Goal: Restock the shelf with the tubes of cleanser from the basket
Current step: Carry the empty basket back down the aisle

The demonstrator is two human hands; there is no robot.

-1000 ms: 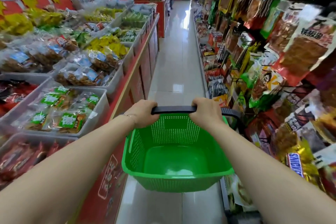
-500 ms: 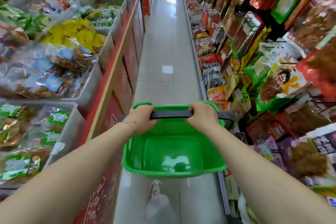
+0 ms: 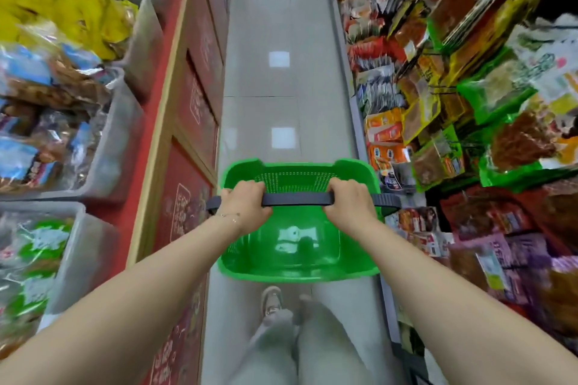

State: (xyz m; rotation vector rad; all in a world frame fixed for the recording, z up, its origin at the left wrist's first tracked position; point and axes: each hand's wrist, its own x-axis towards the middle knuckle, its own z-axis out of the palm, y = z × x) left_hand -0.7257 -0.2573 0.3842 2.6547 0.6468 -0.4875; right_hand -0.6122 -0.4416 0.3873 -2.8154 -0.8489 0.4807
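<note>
A green plastic basket (image 3: 297,272) hangs in front of me over the aisle floor, carried by its dark handle (image 3: 297,199). My left hand (image 3: 245,206) grips the handle's left end and my right hand (image 3: 350,201) grips its right end. The basket's glossy bottom shows only reflections; no tubes of cleanser are in view.
A red display counter (image 3: 187,122) with clear bins of packaged snacks (image 3: 62,122) lines the left. Racks of hanging snack bags (image 3: 453,87) crowd the right. A narrow tiled aisle (image 3: 281,40) runs ahead between them. My legs and a shoe (image 3: 272,303) show below the basket.
The view has tilted downward and moved forward along the aisle. The basket now sits lower under my hands, and my legs and shoe have come into view. Both hands keep their grip.
</note>
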